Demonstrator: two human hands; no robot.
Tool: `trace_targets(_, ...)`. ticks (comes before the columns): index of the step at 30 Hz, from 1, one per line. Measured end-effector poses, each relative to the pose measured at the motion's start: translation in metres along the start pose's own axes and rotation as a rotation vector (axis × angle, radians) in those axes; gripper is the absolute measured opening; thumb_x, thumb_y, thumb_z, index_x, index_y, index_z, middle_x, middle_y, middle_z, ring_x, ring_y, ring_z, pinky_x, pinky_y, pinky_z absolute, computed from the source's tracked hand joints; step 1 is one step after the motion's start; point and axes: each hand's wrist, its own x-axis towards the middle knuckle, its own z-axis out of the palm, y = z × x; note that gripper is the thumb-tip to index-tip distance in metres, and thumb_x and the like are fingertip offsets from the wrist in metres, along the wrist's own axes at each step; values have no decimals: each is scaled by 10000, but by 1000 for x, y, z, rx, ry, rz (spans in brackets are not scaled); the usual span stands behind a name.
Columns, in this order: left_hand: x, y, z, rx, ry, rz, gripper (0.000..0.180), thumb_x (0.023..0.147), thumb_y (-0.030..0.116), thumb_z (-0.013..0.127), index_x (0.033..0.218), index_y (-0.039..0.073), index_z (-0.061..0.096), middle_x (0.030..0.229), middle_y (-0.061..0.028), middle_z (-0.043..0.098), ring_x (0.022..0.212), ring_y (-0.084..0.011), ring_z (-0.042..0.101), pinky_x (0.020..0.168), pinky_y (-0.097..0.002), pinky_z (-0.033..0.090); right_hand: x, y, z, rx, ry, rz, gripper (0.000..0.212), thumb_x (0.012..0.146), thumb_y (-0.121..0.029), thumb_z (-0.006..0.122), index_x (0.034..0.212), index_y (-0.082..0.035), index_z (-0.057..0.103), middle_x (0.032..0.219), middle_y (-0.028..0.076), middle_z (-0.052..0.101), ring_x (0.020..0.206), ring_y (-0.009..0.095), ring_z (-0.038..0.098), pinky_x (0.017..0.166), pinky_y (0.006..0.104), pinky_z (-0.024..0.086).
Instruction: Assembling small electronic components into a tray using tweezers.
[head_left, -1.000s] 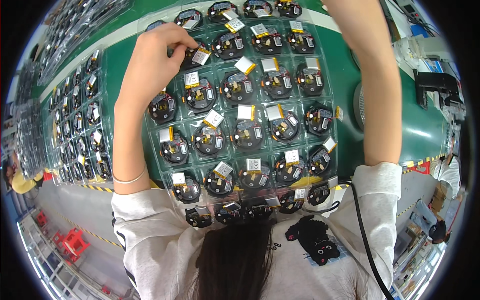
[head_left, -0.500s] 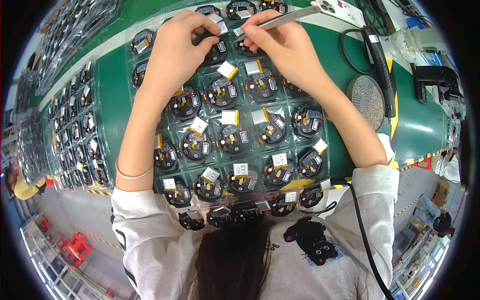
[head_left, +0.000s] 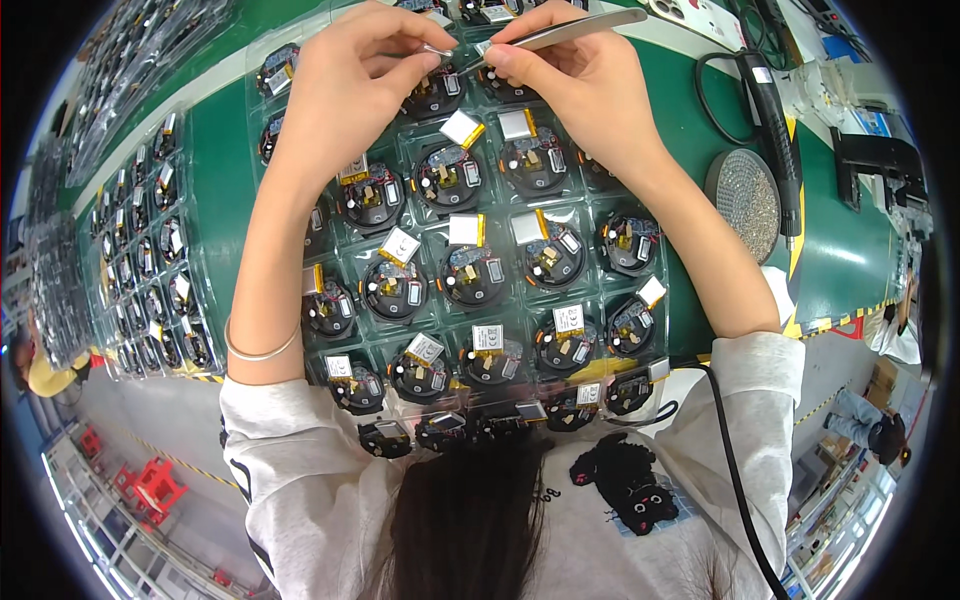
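Note:
My right hand grips a pair of metal tweezers, their tips slanting down to the left over the far rows of a clear plastic tray. Facing it, my left hand is pinched, with a small pale piece between thumb and fingertips, too small to name. The tweezer tips and the pinched fingers are close together above a round black circuit assembly. Several such assemblies fill the compartments, many with a flat silver battery beside or over them. My hands partly hide the far rows.
A second filled tray lies to the left, below stacked clear trays. On the right are a round tin of metallic granules, a black corded hand tool, a white phone and a black bracket. Another person is beyond.
My left fingers have lifted from beside a battery and now pinch a small pale piece nearer the tweezers. The tray view has shifted slightly; my right hand keeps its hold.

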Motion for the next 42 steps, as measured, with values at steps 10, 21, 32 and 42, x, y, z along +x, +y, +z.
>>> trace_targets(10, -9, 10, -2, 88, -88, 161, 135, 898, -10, 646, 1031, -32, 659, 1001, -31, 629, 961, -131, 625, 865, -257, 506, 0, -3, 0, -88, -25, 17, 116, 886, -69, 700, 913, 39, 665, 783, 73, 676, 699, 102, 638, 599, 243, 480)
trace_targets(21, -5, 9, 8, 636, 80, 421, 156, 795, 28, 694, 950, 22, 692, 897, -141, 690, 823, -331, 661, 731, -400, 532, 1, 1, -1, -46, -17, 6, 119, 889, -68, 699, 911, 43, 663, 792, 78, 671, 708, 107, 634, 612, 247, 483)
trace_targets(32, -5, -5, 4, 235, 181, 93, 240, 866, -4, 667, 1105, 14, 662, 993, -72, 712, 929, -158, 704, 787, -306, 573, -2, 5, 4, 26, -10, -41, 101, 889, -50, 693, 924, 29, 640, 808, 54, 658, 713, 87, 612, 625, 237, 478)
trace_targets(42, -7, 12, 12, 306, 195, 210, 262, 849, 5, 672, 1100, 78, 691, 982, -73, 700, 887, -220, 704, 764, -334, 561, -3, 0, 4, -69, -31, 15, 110, 886, -66, 694, 915, 30, 650, 773, 65, 674, 668, 88, 619, 589, 232, 479)
